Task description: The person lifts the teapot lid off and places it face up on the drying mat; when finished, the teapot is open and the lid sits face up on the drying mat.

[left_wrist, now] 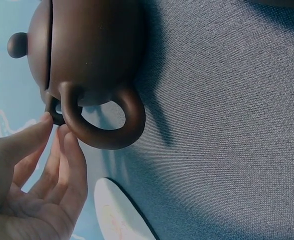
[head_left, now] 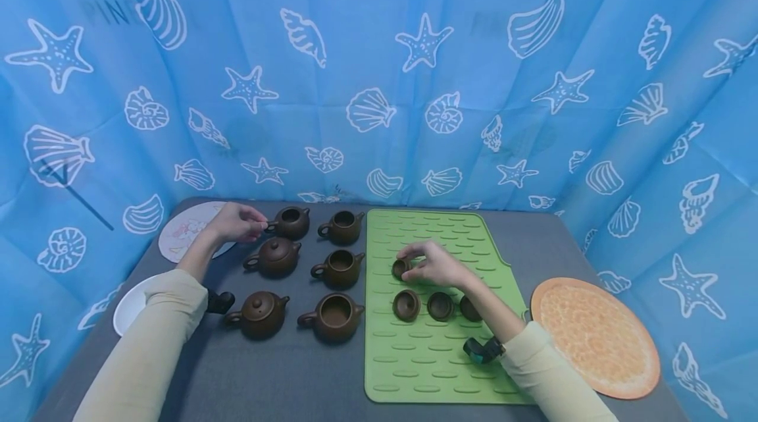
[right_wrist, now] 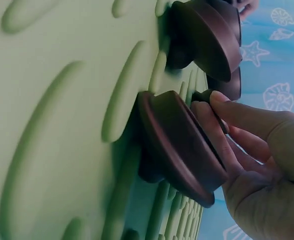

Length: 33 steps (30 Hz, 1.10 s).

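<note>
At the back left, my left hand (head_left: 238, 222) pinches the handle of a small dark brown teapot (head_left: 293, 227) with no lid on it. In the left wrist view, a lidded teapot (left_wrist: 97, 45) stands in front and hides most of that pot. Over the green mat (head_left: 408, 369), my right hand (head_left: 437, 265) pinches a small brown teapot lid (head_left: 400, 268) between thumb and fingers. Nearest that hand, more lids (head_left: 406, 305) lie knob down in a row on the mat; the rightmost is partly behind my right forearm.
Left of the mat stand lidless teapots (head_left: 339, 269) in a column. Two lidded teapots (head_left: 262, 316) are beside them. A patterned round mat (head_left: 177, 237) and a white dish (head_left: 127, 310) lie at the left, an orange-brown round mat (head_left: 598, 336) at the right. A blue curtain (head_left: 379, 79) hangs behind.
</note>
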Available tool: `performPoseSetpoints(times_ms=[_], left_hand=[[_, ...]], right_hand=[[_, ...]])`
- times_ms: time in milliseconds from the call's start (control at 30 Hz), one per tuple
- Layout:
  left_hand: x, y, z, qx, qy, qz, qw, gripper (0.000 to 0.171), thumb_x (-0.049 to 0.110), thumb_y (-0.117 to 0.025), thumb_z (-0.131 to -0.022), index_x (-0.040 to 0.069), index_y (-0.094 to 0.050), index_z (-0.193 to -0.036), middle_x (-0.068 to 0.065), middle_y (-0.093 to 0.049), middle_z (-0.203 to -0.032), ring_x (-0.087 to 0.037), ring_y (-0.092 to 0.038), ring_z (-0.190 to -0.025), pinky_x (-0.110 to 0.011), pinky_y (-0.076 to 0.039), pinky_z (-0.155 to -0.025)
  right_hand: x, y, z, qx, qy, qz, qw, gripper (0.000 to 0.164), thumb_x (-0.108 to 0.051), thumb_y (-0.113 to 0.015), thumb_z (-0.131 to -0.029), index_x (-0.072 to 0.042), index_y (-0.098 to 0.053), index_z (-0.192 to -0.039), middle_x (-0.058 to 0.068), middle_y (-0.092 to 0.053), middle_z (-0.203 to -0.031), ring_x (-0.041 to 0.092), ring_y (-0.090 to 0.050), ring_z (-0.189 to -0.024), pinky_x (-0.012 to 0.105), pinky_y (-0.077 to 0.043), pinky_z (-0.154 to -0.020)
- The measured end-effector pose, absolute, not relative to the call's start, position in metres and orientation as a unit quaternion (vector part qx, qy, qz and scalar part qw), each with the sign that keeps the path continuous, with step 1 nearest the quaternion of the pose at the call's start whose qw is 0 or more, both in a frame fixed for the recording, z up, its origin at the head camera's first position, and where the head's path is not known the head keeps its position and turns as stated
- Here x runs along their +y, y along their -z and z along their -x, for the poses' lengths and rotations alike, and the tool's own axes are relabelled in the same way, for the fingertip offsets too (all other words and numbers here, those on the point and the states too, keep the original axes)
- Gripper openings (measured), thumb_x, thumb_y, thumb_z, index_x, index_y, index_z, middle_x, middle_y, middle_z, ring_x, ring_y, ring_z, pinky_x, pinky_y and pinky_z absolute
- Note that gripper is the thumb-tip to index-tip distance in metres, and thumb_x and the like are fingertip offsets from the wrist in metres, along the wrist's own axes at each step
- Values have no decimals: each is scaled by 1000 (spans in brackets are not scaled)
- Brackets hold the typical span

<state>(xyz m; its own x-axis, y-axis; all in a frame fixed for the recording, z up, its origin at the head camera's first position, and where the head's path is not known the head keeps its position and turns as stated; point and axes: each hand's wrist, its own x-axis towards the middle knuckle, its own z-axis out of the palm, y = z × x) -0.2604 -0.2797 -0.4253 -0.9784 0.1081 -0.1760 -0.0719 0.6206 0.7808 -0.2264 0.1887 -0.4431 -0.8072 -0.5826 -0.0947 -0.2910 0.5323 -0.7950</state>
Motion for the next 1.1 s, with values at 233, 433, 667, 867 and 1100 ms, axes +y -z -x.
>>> performPoseSetpoints(times_ms=[233,433,667,867,1100], left_hand=[[-282,428,262,894,-435,-7,108,28,15,-64,-110,-7,-69,-126,-31,-74,-119,-39,-77,-107,-41,-67,-89],[-284,431,264,895,-433,-4,107,29,15,-64,-109,-6,-69,-127,-32,-73,-122,-39,-78,-108,-39,-67,-88],[-287,429,258,901,-418,10,115,30,20,-64,-110,-3,-69,-129,-27,-74,-123,-37,-78,-111,-40,-66,-90],[-289,422,249,899,-423,-15,114,34,20,-63,-111,-7,-69,-130,-31,-73,-125,-41,-77,-112,-41,-66,-89],[-292,423,239,903,-415,-32,103,34,23,-63,-111,-5,-70,-129,-28,-73,-119,-38,-78,-105,-35,-66,-84]], right_hand=[[187,446,231,856,405,257,192,40,-2,-81,-95,6,-69,-132,28,-70,-126,27,-79,-98,29,-63,-78],[187,446,231,853,402,259,209,43,-2,-80,-95,5,-66,-134,28,-67,-130,19,-79,-91,25,-62,-75],[187,447,231,838,418,270,222,48,-2,-78,-97,9,-60,-140,32,-62,-134,24,-81,-88,29,-65,-74],[192,442,230,833,434,266,219,43,-5,-71,-104,12,-57,-141,35,-61,-134,38,-80,-85,41,-68,-78],[196,432,229,854,416,257,177,40,-11,-69,-106,8,-61,-140,32,-65,-135,38,-78,-95,45,-66,-81]])
